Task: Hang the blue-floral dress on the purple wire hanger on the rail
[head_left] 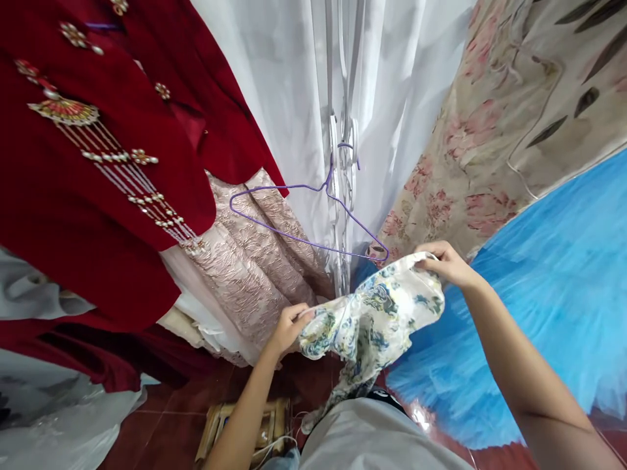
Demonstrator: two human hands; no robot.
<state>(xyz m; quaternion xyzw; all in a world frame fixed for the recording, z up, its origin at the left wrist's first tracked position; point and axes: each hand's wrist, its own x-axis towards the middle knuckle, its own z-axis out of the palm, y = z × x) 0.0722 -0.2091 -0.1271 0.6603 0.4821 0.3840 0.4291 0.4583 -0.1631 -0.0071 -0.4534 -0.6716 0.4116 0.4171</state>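
A white garment with a blue and green floral print is stretched between my two hands, its lower part hanging down in front of my body. My left hand pinches its left edge. At its upper right edge, my right hand grips the cloth between thumb and fingers. Just above the garment, a purple wire hanger hangs by its hook from a white rack fitting. Nothing hangs on the hanger. The kind of garment is hard to make out because it is bunched.
Dark red velvet clothing with beaded ornaments hangs at left, beside a pink textured garment. To the right are a floral beige cloth and a blue tulle skirt. A small wooden stool stands on the red tiled floor.
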